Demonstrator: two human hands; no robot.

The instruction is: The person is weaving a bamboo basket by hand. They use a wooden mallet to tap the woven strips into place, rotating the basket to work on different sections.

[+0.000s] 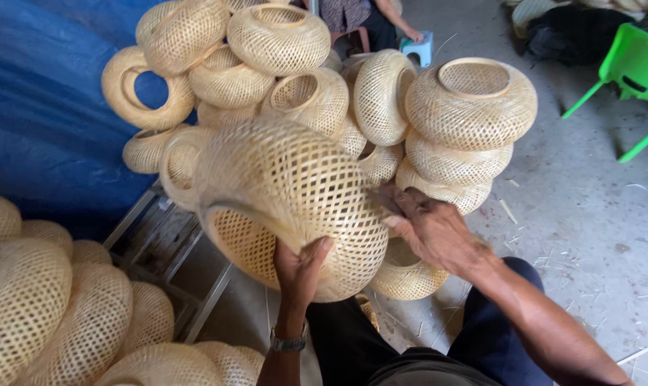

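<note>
The left hand (300,268) clamped its grip on the round pale woven bamboo basket (288,204), tilted and hollow, while the right hand (430,230) pinched its side.

Everything rests on a grey concrete floor (588,214), dusty and worn, with thin bamboo slivers (508,211) scattered over it just right of the stack of woven bamboo lampshades (438,136). That stack stands directly on the floor, its lowest shade (406,275) touching the concrete. Left of the stack a grey metal frame (170,246) lies on the floor, and further left, beyond the frame, a second heap of woven shades (59,307) sits at the near corner. Well right of the stack stands a green plastic chair (635,68); behind the stack stands a small pale blue stool (418,48).
</note>
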